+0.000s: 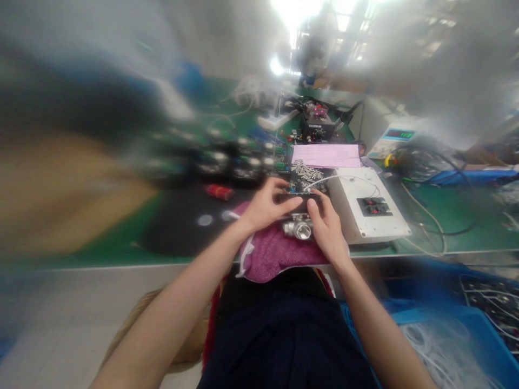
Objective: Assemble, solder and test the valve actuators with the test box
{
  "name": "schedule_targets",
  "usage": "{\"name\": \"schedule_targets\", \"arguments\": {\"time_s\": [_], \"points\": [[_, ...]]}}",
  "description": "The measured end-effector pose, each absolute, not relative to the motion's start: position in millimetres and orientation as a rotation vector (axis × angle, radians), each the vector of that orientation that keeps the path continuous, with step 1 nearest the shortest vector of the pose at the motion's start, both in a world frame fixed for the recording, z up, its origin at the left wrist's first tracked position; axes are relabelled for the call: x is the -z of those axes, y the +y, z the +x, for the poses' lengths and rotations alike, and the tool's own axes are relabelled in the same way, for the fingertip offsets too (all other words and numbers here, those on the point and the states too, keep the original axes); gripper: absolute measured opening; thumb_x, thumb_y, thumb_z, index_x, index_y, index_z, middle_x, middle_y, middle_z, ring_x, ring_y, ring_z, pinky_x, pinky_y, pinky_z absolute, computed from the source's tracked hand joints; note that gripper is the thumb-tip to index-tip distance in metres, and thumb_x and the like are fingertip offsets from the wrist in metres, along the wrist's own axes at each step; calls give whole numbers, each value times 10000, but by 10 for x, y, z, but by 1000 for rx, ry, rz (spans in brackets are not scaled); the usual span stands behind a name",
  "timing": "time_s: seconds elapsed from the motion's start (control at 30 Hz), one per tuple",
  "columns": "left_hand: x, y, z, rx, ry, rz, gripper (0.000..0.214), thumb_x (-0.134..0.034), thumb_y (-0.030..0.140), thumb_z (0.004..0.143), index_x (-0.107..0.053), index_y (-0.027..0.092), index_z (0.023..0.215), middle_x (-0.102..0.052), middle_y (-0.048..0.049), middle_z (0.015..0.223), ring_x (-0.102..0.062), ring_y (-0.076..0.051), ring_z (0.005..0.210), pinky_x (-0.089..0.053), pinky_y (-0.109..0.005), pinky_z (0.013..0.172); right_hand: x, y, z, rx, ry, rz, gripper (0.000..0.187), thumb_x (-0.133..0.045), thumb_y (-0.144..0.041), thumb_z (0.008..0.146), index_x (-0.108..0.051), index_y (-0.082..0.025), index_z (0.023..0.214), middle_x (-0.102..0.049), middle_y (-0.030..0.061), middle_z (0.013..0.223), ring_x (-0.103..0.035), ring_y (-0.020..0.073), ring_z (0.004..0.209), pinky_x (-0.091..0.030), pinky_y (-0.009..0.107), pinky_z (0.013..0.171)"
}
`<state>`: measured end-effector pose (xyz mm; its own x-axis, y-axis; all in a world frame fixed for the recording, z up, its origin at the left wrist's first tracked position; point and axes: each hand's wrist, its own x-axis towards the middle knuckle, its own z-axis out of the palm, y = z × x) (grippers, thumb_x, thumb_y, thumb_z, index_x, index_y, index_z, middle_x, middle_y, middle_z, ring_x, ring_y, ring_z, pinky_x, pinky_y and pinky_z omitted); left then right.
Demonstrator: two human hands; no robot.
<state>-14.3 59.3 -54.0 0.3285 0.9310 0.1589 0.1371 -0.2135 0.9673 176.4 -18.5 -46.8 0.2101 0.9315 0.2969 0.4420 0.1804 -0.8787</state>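
Observation:
My left hand (265,207) and my right hand (326,224) both grip a dark electronics panel (302,189) that stands on a magenta cloth (275,254) at the bench's near edge. Shiny silver knobs (299,228) stick out of the panel's underside between my hands. The left fingers curl over the panel's top edge. The right fingers press against its right end. A row of small silver parts shows on the panel's upper side. The edges of the picture are smeared by motion.
A white box (367,208) with a black-and-red terminal block sits right of the panel, a pink sheet (326,155) behind it. More dark panels (227,156) lie to the left, near a red cylinder (219,192). A blue bin (458,346) with cables stands lower right.

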Motion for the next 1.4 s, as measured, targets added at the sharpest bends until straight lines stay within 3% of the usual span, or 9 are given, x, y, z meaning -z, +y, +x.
{"name": "schedule_targets", "arguments": {"time_s": [1.4], "points": [[483,560,-139,-999,994,1612,685,-850,602,811,-555,218,1296,-727,-116,1238,-726,-292,1158,-604,-449,980,446,-194,1760,-584,-1393,-1447,555,-555,-600,1053,-639,-222,1451,-684,128,1478,-643,299,1360,-458,510,1210]]}}
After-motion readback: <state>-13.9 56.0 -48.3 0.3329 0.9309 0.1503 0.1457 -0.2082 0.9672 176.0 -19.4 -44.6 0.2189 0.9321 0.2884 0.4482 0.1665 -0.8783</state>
